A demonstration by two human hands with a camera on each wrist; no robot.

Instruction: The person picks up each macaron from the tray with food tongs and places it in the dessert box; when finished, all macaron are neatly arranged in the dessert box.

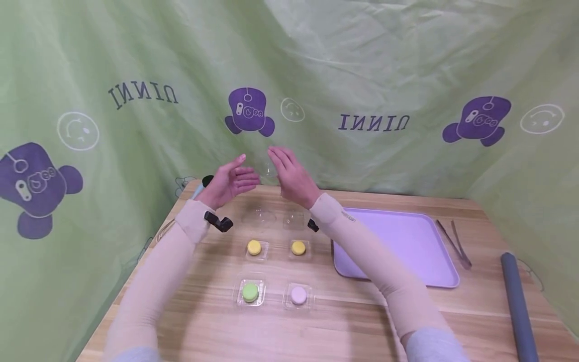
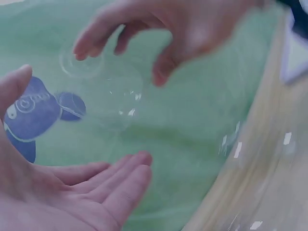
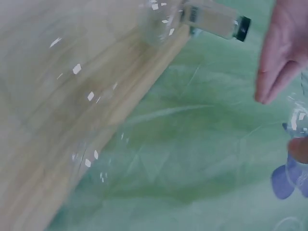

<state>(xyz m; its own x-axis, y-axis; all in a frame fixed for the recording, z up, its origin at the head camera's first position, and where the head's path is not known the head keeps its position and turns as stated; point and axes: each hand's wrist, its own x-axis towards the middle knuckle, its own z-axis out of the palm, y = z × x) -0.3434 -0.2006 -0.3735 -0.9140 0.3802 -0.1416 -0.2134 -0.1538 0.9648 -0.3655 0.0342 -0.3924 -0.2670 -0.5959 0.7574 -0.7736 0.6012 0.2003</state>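
Clear cover (image 1: 269,170) between the left hand (image 1: 232,183) and the right hand (image 1: 291,176), above the far edge of the tabletop (image 1: 316,337).

In the head view the cover is at 2 to 3 o'clock of the left hand, which is spread wide, and at 9 o'clock of the right hand, whose fingers are extended with the thumb apart; whether these grip the cover cannot be told. Yellow macarons (image 1: 254,247), a green macaron (image 1: 250,292) and a pink macaron (image 1: 298,295) lie between 5 and 7 o'clock of it.
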